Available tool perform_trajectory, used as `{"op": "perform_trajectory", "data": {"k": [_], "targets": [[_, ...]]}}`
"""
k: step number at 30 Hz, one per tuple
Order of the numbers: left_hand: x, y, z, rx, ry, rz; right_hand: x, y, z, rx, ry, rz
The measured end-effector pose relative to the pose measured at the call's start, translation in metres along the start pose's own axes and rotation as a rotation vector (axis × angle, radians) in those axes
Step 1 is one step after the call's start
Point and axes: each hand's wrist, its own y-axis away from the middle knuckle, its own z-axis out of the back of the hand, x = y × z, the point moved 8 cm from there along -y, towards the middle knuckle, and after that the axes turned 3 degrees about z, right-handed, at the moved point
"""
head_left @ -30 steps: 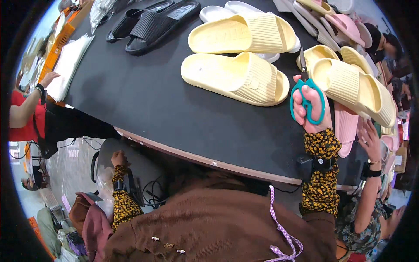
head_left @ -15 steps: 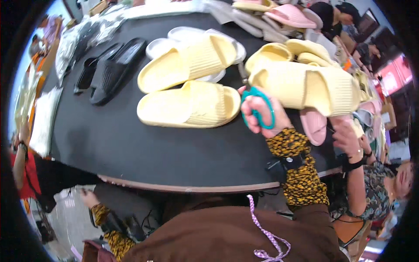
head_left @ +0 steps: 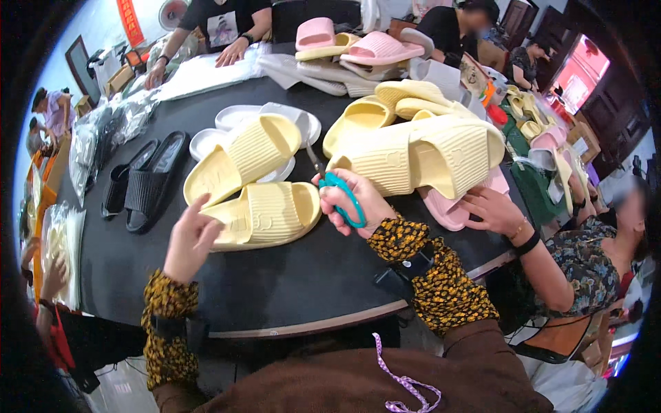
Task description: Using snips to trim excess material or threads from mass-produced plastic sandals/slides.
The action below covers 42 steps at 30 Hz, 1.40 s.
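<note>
Nearest us, our left hand [head_left: 189, 237] hangs with fingers loosely spread and holding nothing, its fingertips just at the heel of the near yellow slide sandal [head_left: 265, 215] lying flat on the black desk [head_left: 275, 282]. Our right hand [head_left: 354, 203] is closed around the teal handles of a pair of scissors [head_left: 337, 193], blades pointing up and away, just beside that sandal's toe. A second yellow sandal [head_left: 241, 157] lies behind it, partly over white insoles [head_left: 265, 124]. To the right rises a heap of yellow sandals [head_left: 420, 148], which a neighbour's hand [head_left: 492, 210] touches. We judge the work is early: the pair is laid out, the scissors are not yet on anything. Farther left lie black sandals [head_left: 141, 182]; beyond, pink sandals [head_left: 358, 45].
</note>
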Motion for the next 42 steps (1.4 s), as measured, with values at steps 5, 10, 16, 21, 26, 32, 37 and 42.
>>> {"op": "perform_trajectory", "data": {"k": [5, 10, 16, 21, 26, 32, 37, 42], "targets": [[-0.028, -0.039, -0.066, 0.3, 0.573, 0.385, 0.001, 0.003, 0.006, 0.013, -0.032, 0.019], [-0.032, -0.06, -0.083, 0.197, 0.709, 0.253, 0.009, 0.002, 0.011, -0.041, -0.042, 0.123], [-0.046, -0.046, -0.068, 0.157, 0.563, 0.188, 0.023, 0.002, 0.014, -0.058, 0.362, 0.371], [-0.053, -0.044, -0.063, 0.066, 0.621, 0.059, 0.019, 0.003, 0.007, -0.06, 0.59, 0.431], [-0.048, -0.04, -0.066, 0.101, 0.674, 0.113, 0.013, 0.002, 0.006, -0.071, 0.612, 0.413], [-0.051, -0.038, -0.07, 0.119, 0.636, 0.046, 0.014, 0.005, 0.002, -0.079, 0.64, 0.464], [-0.054, -0.035, -0.074, 0.143, 0.613, 0.071, 0.015, 0.005, 0.003, -0.082, 0.612, 0.399], [-0.056, -0.035, -0.076, 0.143, 0.622, 0.057, 0.013, 0.004, 0.003, -0.043, 0.614, 0.322]]}}
